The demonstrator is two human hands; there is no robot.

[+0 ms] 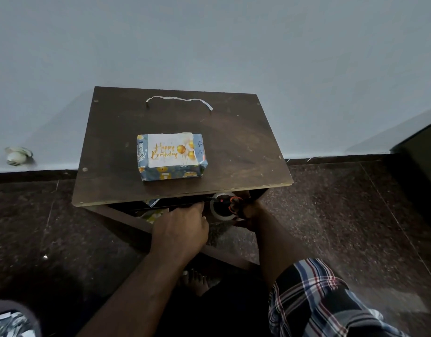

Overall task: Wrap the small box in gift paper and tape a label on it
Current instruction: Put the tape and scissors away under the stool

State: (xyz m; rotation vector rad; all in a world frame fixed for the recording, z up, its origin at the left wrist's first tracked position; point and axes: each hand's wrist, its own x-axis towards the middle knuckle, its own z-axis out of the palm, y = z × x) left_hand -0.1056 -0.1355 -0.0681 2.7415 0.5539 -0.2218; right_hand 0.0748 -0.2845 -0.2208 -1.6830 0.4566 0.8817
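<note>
— Wrapped box (172,156)?
— Lying flat mid-tabletop (234,142), long axis left to right, "Happy Birthday" label (170,150) facing up.
— Hands?
— Below front edge: left hand (183,227) curled, contents hidden; right hand (248,212) gripping tape roll (221,206) and scissors (234,203).

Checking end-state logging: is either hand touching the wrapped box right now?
No. The wrapped box sits alone on the tabletop, while both the left hand and right hand are below its front edge.

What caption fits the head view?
Wrapped box with birthday label sits on table; both hands reach below.
</note>
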